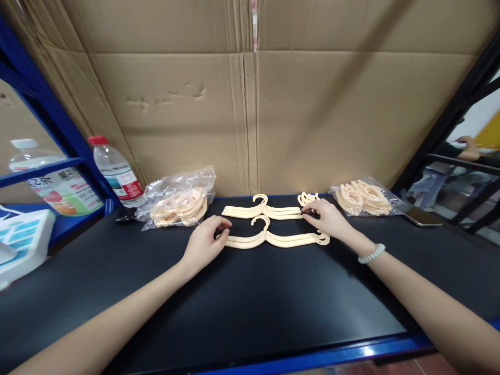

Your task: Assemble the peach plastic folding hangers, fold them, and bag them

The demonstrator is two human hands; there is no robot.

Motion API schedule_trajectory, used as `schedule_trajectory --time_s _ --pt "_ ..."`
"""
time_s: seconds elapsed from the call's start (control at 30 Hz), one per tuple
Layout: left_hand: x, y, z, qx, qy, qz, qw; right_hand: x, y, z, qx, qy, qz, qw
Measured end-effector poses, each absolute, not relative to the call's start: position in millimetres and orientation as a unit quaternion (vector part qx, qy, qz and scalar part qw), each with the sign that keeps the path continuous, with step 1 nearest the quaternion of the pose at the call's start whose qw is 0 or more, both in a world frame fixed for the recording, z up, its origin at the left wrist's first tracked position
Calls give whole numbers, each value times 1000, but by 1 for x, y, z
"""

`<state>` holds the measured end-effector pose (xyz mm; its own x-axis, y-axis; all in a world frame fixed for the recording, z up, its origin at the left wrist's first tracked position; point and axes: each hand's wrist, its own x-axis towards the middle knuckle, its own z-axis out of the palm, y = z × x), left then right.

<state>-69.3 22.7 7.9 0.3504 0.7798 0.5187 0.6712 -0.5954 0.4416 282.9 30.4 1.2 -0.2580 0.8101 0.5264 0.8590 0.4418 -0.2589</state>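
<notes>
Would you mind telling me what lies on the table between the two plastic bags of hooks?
In the head view, two stacks of cream hangers lie between the left bag and right bag, with loose hooks and both hands there.

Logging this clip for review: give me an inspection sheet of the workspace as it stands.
Surface: black table, blue front edge.
Job's things: two cream hangers, near hanger and far hanger, side by side.
Clutter: two plastic bags of cream parts, loose hooks, water bottle, phone.
Grippers: left hand touches near hanger's left end; right hand rests at the hangers' right ends.
Cables: nothing seen.
Surroundings: cardboard wall, blue shelving, another person's hand far right.
</notes>
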Motion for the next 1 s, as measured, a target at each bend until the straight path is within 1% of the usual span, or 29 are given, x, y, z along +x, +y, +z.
schedule_trajectory --time_s 0.13,0.33,0.5,0.6,0.7,0.87,0.93,1.0 --pt "-69 23 8 817 445 357 77 278 35 1 -513 -811 -70 271" --pt "-68 22 9 816 445 360 78 274 36 1 -518 -814 -68 253" --pt "-67 22 10 815 440 370 68 273 39 -1 -516 -813 -38 268" --pt "-67 22 10 814 440 374 68 273 38 1 -514 -803 -3 302" --pt "-68 21 10 812 438 378 70 273 36 2 -522 -775 59 352" --pt "-67 17 11 811 432 386 84 273 30 1 -515 -669 239 479" --pt "-67 15 11 811 429 387 89 273 27 2 -507 -625 302 511" --pt "-66 13 12 812 426 389 91 272 24 4 -499 -592 339 535"
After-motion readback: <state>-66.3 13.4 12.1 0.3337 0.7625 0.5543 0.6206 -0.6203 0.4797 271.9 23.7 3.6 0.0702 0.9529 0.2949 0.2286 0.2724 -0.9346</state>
